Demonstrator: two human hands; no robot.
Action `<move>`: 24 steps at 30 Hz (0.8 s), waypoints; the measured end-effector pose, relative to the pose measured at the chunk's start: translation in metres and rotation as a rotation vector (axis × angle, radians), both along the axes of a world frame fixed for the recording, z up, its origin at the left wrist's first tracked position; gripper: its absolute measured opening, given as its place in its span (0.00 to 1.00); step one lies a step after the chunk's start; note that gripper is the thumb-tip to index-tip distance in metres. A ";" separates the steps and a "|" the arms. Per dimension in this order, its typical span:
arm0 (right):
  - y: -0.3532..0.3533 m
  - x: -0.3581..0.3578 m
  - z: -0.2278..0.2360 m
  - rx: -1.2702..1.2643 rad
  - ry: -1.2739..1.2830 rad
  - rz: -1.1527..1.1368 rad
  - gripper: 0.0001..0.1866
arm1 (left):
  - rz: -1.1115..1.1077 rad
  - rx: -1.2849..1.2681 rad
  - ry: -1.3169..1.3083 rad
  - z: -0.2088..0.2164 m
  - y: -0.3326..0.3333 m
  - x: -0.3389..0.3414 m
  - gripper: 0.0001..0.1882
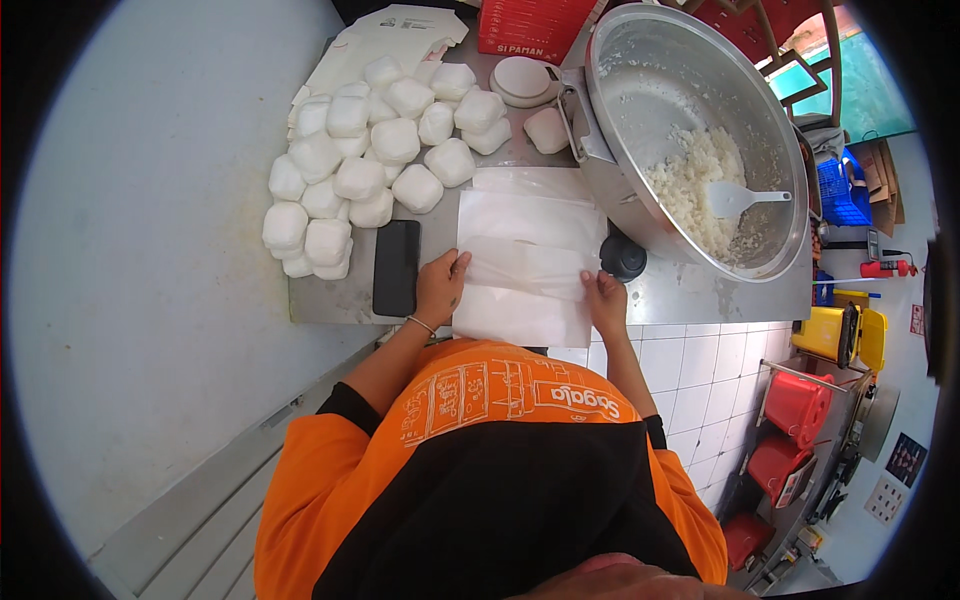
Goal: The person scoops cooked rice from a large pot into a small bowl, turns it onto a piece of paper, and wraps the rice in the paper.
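A sheet of white wrapping paper (525, 265) stretches between my hands, over more white paper (535, 212) at the table's front edge. My left hand (440, 290) pinches its left side, next to a black phone (397, 270) lying flat. At the right side my right hand (605, 303) grips the sheet's edge between thumb and fingers, just below a small round black mould or bowl (622, 257). Rounded white paper-wrapped parcels (358, 178) are heaped to the left, some on top of others. One more parcel (547, 130) lies apart, near the pot.
A large metal pot (625, 165) stands at the right, tilted toward me, holding cooked rice (700, 180) and a white rice paddle (740, 198). A white kitchen scale (523, 80) and a red box (530, 30) are at the back. Wall (170, 200) borders the table's left side.
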State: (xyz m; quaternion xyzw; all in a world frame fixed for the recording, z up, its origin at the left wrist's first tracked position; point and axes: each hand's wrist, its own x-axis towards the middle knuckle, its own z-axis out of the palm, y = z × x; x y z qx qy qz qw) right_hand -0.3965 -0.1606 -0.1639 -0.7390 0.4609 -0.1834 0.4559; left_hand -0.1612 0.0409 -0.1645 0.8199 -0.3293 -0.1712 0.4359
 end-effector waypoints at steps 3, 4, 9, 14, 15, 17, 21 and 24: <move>0.004 0.009 0.002 -0.196 0.105 0.008 0.23 | 0.015 0.140 -0.016 0.014 -0.006 -0.001 0.17; 0.006 0.013 0.005 -0.186 0.110 -0.015 0.23 | 0.016 0.199 -0.001 0.017 -0.007 -0.001 0.16; 0.008 0.019 0.010 -0.209 0.117 -0.076 0.22 | 0.068 -0.211 -0.418 0.020 -0.004 -0.016 0.06; 0.014 0.023 0.017 -0.707 0.212 -0.099 0.08 | -0.622 -0.203 -0.466 0.034 -0.016 -0.038 0.18; 0.014 0.028 0.020 -0.791 0.208 -0.015 0.10 | -0.613 -0.146 -0.516 0.030 -0.017 -0.042 0.20; 0.016 0.039 0.033 -0.954 0.209 0.147 0.15 | -0.601 -0.069 -0.579 0.022 -0.019 -0.045 0.24; -0.008 0.068 0.018 -0.829 0.386 0.388 0.26 | -0.563 0.000 -0.630 0.017 -0.023 -0.050 0.29; -0.017 0.083 -0.005 -0.837 0.545 0.264 0.29 | -0.545 0.020 -0.614 0.016 -0.025 -0.055 0.30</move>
